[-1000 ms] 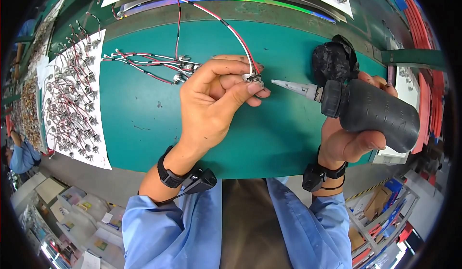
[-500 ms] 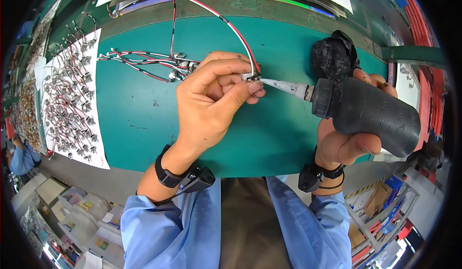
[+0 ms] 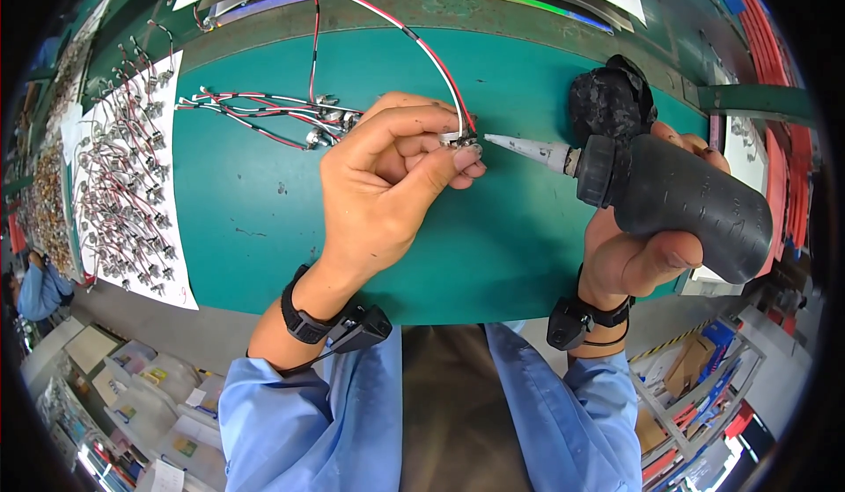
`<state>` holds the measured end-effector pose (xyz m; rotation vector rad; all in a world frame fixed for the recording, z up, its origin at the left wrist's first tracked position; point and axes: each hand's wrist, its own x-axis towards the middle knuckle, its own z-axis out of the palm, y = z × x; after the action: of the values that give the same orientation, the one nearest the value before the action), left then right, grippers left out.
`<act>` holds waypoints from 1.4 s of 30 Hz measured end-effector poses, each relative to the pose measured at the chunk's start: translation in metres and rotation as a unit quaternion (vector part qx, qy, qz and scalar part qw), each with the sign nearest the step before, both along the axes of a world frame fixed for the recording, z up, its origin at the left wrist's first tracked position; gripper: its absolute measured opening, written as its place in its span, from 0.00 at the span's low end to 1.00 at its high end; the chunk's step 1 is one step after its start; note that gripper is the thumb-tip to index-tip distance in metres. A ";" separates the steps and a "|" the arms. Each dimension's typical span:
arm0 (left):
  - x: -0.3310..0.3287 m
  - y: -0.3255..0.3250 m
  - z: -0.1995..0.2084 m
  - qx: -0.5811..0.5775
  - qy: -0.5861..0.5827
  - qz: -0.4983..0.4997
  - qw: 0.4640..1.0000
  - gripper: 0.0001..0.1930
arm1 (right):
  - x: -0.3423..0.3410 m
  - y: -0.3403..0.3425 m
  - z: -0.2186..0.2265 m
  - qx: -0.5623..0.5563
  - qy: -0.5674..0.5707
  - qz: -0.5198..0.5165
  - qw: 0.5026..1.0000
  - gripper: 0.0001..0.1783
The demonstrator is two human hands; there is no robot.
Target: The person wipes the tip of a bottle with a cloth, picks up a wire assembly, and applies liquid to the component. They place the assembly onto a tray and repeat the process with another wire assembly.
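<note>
At its two o'clock, the left hand [image 3: 377,184] pinches a wired metal component [image 3: 459,140]. At the component's four o'clock, the right hand [image 3: 623,263] grips a black squeeze bottle [image 3: 695,203], its grey nozzle [image 3: 535,151] just beside the component.

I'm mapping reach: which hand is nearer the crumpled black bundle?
Right. The right hand, holding the black bottle, is below and right of the crumpled black bundle in the picture; the left hand, pinching a wired part, is farther off, to its lower left.
</note>
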<state>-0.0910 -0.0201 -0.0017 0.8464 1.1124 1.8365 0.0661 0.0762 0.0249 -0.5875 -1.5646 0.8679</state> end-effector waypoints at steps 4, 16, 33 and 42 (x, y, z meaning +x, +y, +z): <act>0.000 0.000 -0.002 0.003 -0.005 0.000 1.000 0.08 | -0.001 0.000 0.001 0.003 0.002 -0.002 1.000 0.44; 0.001 0.000 -0.002 0.006 -0.029 -0.003 1.000 0.10 | 0.000 0.002 -0.002 -0.022 0.024 0.020 0.999 0.42; -0.002 0.000 -0.003 0.007 -0.099 -0.054 0.994 0.10 | 0.000 0.007 -0.004 -0.124 0.102 0.060 0.985 0.38; -0.001 0.000 -0.003 0.010 -0.088 -0.057 0.994 0.10 | -0.002 0.008 -0.007 -0.134 0.127 0.068 0.980 0.37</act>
<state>-0.0921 -0.0198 -0.0047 0.7279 0.9180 1.7928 0.0640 0.0839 0.0177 -0.5404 -1.2748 1.2206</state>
